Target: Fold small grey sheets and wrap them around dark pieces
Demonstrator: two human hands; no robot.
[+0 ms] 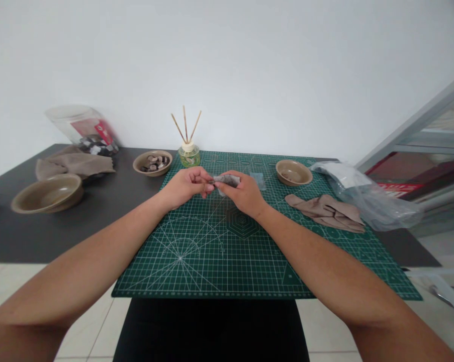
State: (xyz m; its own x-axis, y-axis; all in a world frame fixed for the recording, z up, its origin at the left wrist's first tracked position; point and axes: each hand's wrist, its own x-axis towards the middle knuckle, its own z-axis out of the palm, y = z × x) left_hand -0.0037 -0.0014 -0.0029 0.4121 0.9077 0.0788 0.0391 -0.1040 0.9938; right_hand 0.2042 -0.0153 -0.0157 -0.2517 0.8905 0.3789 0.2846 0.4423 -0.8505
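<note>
Over the green cutting mat (196,236), my left hand (187,187) and my right hand (245,193) meet in front of me. Between them is a small grey crumpled piece (229,178), soft-looking, whether cloth or paper I cannot tell. My right hand is closed round it, thumb on the near side. The fingertips of my left hand are pinched together at its left end, where a small dark bit shows, too small to name. Just behind my right hand lies a clear bluish plastic packet (257,180).
A reed diffuser (189,153) stands at the back. Left of it are a bowl of dark round pieces (153,164), another bowl (48,195), a brown cloth (74,163) and a clear jar (83,129). To the right are a bowl (293,172), a cloth (327,212) and a plastic bag (366,196).
</note>
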